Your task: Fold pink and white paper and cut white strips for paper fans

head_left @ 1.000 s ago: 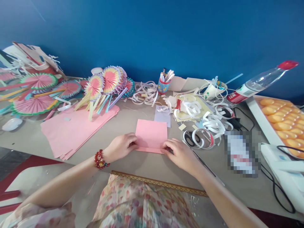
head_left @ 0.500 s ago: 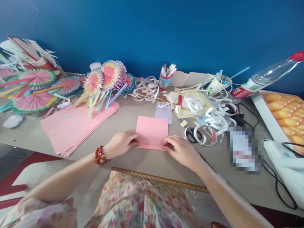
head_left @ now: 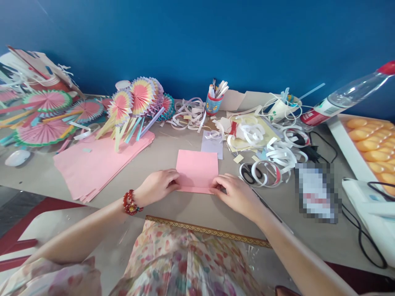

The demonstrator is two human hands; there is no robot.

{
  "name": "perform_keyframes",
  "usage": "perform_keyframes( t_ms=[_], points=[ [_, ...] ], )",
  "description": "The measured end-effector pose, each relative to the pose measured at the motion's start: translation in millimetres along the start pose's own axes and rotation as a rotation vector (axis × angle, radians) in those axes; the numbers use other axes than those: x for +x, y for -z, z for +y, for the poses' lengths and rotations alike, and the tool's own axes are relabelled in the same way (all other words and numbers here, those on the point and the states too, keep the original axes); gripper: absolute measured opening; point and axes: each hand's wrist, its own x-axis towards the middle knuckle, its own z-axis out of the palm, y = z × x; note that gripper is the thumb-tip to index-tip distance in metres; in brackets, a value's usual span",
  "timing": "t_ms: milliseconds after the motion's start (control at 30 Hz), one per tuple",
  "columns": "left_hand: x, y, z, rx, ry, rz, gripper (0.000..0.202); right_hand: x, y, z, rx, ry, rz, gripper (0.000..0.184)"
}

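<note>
A pink sheet of paper [head_left: 197, 168] lies in front of me, with a narrow folded strip along its near edge. My left hand [head_left: 160, 182] pinches the sheet's lower left corner between thumb and fingers. At the lower right corner, my right hand [head_left: 231, 189] grips the paper the same way, fingers curled. The fingertips partly hide both corners. To the left lies a stack of larger pink paper [head_left: 101, 164], and a small lilac sheet [head_left: 212, 148] sits just behind the paper I hold.
Pleated paper fans [head_left: 142, 96] crowd the back left. Behind are a pen cup [head_left: 213, 103] and curled white paper strips [head_left: 282, 158]. Black-handled scissors [head_left: 250, 174] lie right of my right hand. A plastic bottle [head_left: 342, 98] leans near a tray [head_left: 336, 131] of orange-yellow pieces.
Both hands keep their hold on the pink sheet's near corners. The view has shifted very slightly; nothing else has visibly moved.
</note>
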Motion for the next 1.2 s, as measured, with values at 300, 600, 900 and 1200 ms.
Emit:
perform_keyframes(
  t_ms=[300,600,900,1200],
  points=[
    [0.5,1.4,1.5,0.015,0.013,0.004,0.022,1.2,4.9,1.5,0.001,0.017,-0.054,0.011],
    [1.4,-0.6,-0.7,0.061,0.047,-0.018,0.021,3.6,8.3,2.6,-0.056,0.014,-0.080,0.014],
    [1.4,0.3,-1.0,0.066,0.031,-0.035,0.023,4.4,6.8,8.6,-0.013,0.040,-0.087,0.013],
    [1.7,-2.9,-4.9,0.082,0.037,-0.048,0.024,3.4,7.0,13.2,0.080,0.041,-0.096,0.013]
  ],
)
